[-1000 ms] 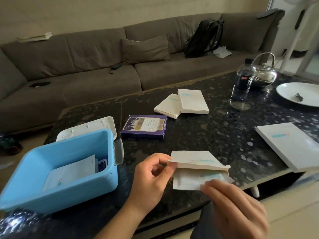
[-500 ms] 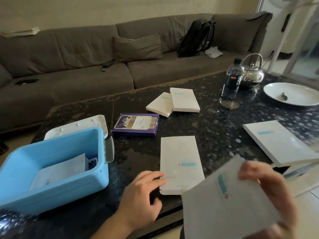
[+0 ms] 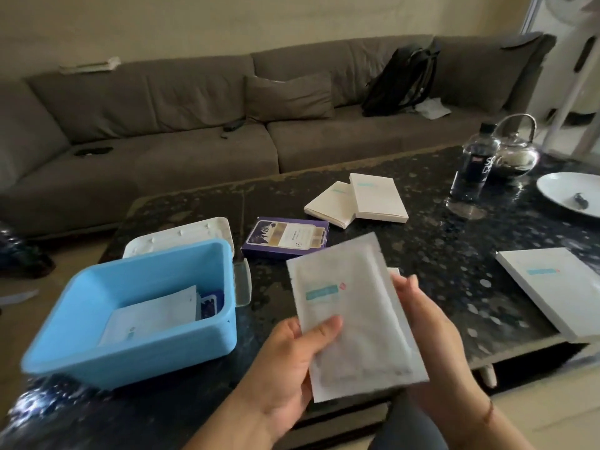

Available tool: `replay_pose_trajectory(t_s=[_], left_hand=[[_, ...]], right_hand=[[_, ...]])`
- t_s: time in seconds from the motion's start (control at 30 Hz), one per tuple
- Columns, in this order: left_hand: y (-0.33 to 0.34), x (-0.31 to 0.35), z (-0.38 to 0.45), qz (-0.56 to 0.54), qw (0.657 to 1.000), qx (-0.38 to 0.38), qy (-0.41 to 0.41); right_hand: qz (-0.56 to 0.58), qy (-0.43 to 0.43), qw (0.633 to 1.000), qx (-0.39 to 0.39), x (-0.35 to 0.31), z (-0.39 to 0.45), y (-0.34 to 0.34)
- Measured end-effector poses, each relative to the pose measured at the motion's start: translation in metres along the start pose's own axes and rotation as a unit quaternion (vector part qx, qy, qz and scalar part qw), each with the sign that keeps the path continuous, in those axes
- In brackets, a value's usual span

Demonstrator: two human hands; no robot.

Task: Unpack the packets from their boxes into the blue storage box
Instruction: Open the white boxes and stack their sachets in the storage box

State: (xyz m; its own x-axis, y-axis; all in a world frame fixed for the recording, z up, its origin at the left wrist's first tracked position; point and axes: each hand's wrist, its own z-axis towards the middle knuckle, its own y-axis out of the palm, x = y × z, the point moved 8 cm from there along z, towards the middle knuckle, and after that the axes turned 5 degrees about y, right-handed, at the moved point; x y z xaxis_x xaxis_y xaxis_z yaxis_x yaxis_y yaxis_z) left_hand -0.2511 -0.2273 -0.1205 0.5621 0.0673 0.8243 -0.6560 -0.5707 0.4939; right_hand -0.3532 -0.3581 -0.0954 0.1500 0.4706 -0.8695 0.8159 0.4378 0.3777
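On the dark speckled table [image 3: 422, 254], a white packet [image 3: 350, 316], earlier held by the right hand [image 3: 431, 345] alone, is now gripped by both, left hand [image 3: 292, 358] thumb clamped on it, beside the blue storage box [image 3: 136, 339]. Three white boxes and one purple box are counted.

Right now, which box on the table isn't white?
The purple box, just right of the blue storage box; the others are white with teal labels.

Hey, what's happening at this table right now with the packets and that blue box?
A person is holding a white packet in both hands, left hand gripping its lower edge, right hand behind it. The blue storage box sits open to the left with a few packets already inside. A purple box and several white boxes lie on the dark table.
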Motion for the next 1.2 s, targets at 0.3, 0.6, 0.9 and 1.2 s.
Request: replay_pose_trajectory(t_s=[0.3,0.6,0.9,1.2], left_hand=[[-0.035,0.026,-0.017,-0.064,0.971,0.216,0.076],[-0.074,0.066,-0.038,-0.165,0.956,0.212,0.118],[-0.145,0.123,-0.081,-0.203,0.904,0.299,0.229],[-0.215,0.225,-0.093,0.476,0.774,0.296,0.294]], right_hand=[[-0.196,0.004,0.972,-0.130,0.047,-0.018,0.067],[-0.288,-0.028,0.949,-0.125,0.017,-0.028,0.108],[-0.361,-0.003,0.907,-0.216,0.013,0.001,0.216],[-0.489,0.067,0.828,-0.266,0.089,0.022,0.297]])
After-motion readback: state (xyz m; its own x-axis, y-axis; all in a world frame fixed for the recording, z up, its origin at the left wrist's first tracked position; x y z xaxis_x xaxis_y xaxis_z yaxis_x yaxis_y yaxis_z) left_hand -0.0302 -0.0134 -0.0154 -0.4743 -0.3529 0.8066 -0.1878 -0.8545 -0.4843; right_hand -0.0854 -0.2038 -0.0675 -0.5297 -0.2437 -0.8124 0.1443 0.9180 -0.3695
